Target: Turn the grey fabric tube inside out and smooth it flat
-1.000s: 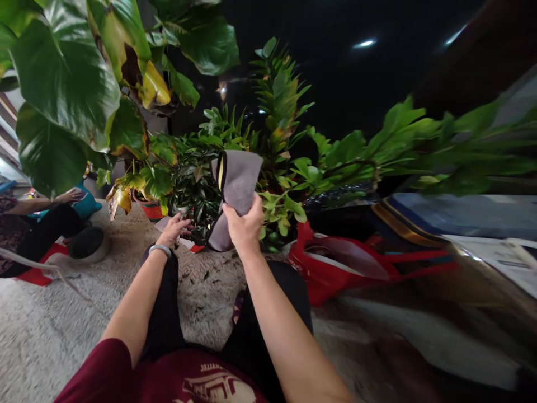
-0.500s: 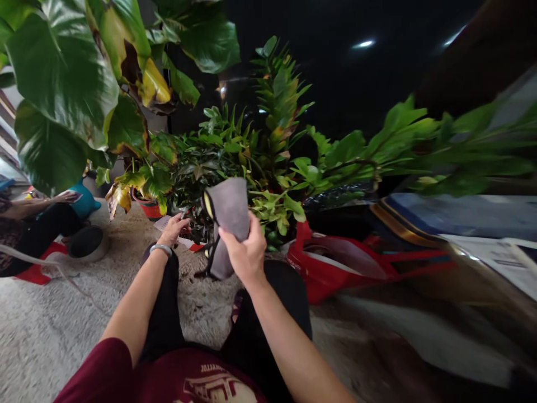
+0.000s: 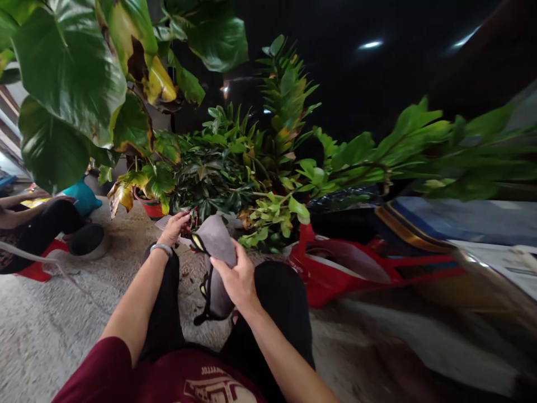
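Observation:
My right hand (image 3: 241, 280) grips a folded grey cloth piece (image 3: 217, 243) with black edging, yellow patches along its left edge and a dark strap end hanging down. The thumb lies across its face, over the gap between my knees. Further left, my left hand (image 3: 174, 228), with a silver bangle (image 3: 161, 249) at the wrist, reaches forward above my knee. Its fingers are loosely bent and apart, with nothing visible in them. A pale printed paper (image 3: 162, 223) shows beside and partly under this hand; whether they touch I cannot tell.
Leafy plants (image 3: 210, 173) stand close ahead, with a red pot (image 3: 151, 208) among them. On my right is a red bag (image 3: 335, 285). At the far left, another person sits on a red stool (image 3: 39, 271) beside a dark bowl (image 3: 89, 242).
My right hand has lowered the grey cloth piece and brought it leftward and nearer to my left hand, tilting it. My left hand stays in nearly the same place.

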A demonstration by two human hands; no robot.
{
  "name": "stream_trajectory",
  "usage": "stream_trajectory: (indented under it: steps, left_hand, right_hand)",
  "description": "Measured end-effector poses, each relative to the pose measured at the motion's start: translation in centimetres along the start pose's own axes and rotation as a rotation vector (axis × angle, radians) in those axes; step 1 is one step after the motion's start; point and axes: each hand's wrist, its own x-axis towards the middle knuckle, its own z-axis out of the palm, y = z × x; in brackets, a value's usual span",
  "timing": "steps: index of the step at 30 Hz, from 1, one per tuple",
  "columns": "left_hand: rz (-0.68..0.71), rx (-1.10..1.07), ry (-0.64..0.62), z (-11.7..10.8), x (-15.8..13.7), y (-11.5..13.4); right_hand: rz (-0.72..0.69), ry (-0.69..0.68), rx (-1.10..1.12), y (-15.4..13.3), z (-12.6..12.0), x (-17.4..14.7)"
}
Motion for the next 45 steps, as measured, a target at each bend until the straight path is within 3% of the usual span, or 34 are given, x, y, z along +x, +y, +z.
stream_trajectory:
  steps: [4, 7, 9, 12, 14, 16, 18, 21, 23, 25, 27, 30, 32, 34, 36, 40, 42, 45]
  left_hand:
    - [-0.006, 0.003, 0.036, 0.2, 0.4, -0.6]
    - [-0.024, 0.001, 0.065, 0.5, 0.3, -0.6]
    - [-0.017, -0.003, 0.064, 0.5, 0.2, -0.5]
    - [-0.006, -0.014, 0.034, 0.4, 0.0, -0.3]
    - [-0.004, -0.017, 0.021, 0.2, 0.0, -0.2]
    - [-0.001, -0.013, 0.016, 0.2, 0.0, -0.2]
    - [-0.001, -0.012, 0.018, 0.2, 0.0, -0.1]
    - [-0.019, -0.020, 0.031, 0.5, -0.1, 0.0]
    - [-0.028, -0.037, 0.039, 0.7, -0.2, 0.1]
    - [-0.020, -0.047, 0.037, 0.8, -0.2, 0.1]
    - [-0.004, -0.035, 0.029, 0.7, -0.1, 0.0]
    - [0.003, 0.006, 0.026, 0.5, 0.1, -0.2]
    - [0.003, 0.040, 0.031, 0.4, 0.1, -0.2]
    - [0.023, 0.061, 0.033, 0.4, 0.0, -0.2]
    - [0.038, 0.060, 0.021, 0.6, -0.2, -0.1]
    - [0.016, 0.039, 0.019, 0.9, -0.5, 0.1]
    - [0.008, 0.032, 0.046, 0.9, -0.6, 0.1]
    - [0.023, -0.013, 0.086, 0.9, -0.7, 0.1]
  right_hand:
    - [-0.117, 0.224, 0.019, -3.9, -0.4, 5.7]
    - [-0.085, 0.268, 0.039, -3.8, 0.9, 8.9]
    - [-0.006, 0.194, 0.057, -2.1, 1.7, 8.1]
    - [0.097, 0.076, 0.055, 0.5, 1.9, 3.5]
    - [0.124, 0.032, 0.039, 0.8, 1.1, 0.7]
    - [0.082, 0.048, 0.035, -0.3, 0.3, 0.0]
    - [-0.023, 0.135, 0.037, -2.5, -0.1, 1.9]
    - [-0.158, 0.268, 0.038, -5.4, 0.6, 7.4]
    - [-0.142, 0.280, 0.044, -5.6, 1.5, 10.5]
    - [-0.069, 0.252, 0.049, -4.2, 2.4, 11.3]
    - [0.016, 0.210, 0.061, -1.8, 2.8, 9.3]
    - [0.108, 0.134, 0.067, 1.3, 2.4, 3.4]
    - [0.128, 0.056, 0.043, 1.5, 1.8, -0.1]
    - [0.076, -0.001, 0.046, -0.1, 1.3, -1.4]
    - [-0.040, 0.024, 0.057, -2.7, 1.0, 0.1]
    - [-0.198, 0.198, 0.030, -5.9, 1.2, 6.9]
    - [-0.145, 0.209, 0.025, -5.0, 1.7, 8.6]
    - [0.001, 0.098, 0.032, -1.7, 2.1, 6.3]
